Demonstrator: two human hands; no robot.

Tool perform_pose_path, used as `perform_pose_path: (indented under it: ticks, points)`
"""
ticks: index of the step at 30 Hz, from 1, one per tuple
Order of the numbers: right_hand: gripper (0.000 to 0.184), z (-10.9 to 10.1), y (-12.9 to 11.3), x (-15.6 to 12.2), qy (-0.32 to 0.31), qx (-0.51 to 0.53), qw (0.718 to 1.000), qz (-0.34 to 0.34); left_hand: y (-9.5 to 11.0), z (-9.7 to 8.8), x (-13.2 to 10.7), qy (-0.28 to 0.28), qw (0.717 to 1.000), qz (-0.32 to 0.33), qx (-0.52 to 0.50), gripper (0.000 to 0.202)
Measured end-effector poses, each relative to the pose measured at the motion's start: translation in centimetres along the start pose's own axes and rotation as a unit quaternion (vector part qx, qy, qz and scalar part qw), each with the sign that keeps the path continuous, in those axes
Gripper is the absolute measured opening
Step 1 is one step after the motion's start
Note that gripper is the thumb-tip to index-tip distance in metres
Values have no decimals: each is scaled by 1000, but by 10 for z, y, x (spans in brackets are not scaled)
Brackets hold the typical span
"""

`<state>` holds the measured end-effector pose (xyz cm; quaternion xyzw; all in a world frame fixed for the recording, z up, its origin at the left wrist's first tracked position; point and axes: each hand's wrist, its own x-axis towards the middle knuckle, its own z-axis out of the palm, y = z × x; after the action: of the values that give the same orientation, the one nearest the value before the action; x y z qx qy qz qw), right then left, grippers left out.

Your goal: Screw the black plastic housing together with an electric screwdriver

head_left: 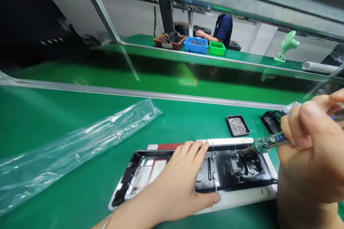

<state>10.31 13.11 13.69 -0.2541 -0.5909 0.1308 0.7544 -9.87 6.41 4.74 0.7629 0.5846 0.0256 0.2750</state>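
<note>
A long black plastic housing (223, 171) lies in a white fixture (236, 200) on the green bench. Across its middle rests my left hand (178, 182), fingers over the far edge and thumb at the near edge, holding it in place. My right hand (314, 143) is closed around a screwdriver with a clear, see-through body (268, 142), probably a powered one. Its bit points down and left into the right part of the housing; the exact contact point is blurred. Behind the housing sits a small black tray (238, 126) of tiny silvery screws.
A clear plastic sleeve (107, 136) stretches over the left bench. A black part (271, 121) lies beyond my right hand. Past a metal rail are a brown bin (169, 44), blue bin (196, 45), green bin (217, 48), a clip fan (288, 44) and a person in dark blue (223, 28).
</note>
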Motion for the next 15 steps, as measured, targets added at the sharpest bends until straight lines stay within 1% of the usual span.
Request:
perform_pose_path:
  ticks: [2, 3, 5, 8, 13, 15]
  points:
    - [26, 1, 3, -1, -3, 22, 999, -27, 1, -2, 1, -14, 1000, -11, -9, 111]
    - [26, 1, 4, -2, -10, 24, 999, -32, 1, -2, 1, -12, 1000, -10, -14, 112]
    - [24, 0, 8, -4, -23, 24, 999, -29, 0, -2, 0, 5, 1000, -2, -20, 111]
    - [23, -2, 9, -5, -26, 26, 999, -37, -2, -1, 0, 22, 999, 11, -24, 110]
    - [22, 1, 4, -7, -14, 24, 1000, -13, -1, -3, 1, -3, 1000, -4, -19, 111]
    - [22, 2, 3, -8, -10, 23, 1000, -8, -1, -4, 1, -4, 1000, -4, -20, 112]
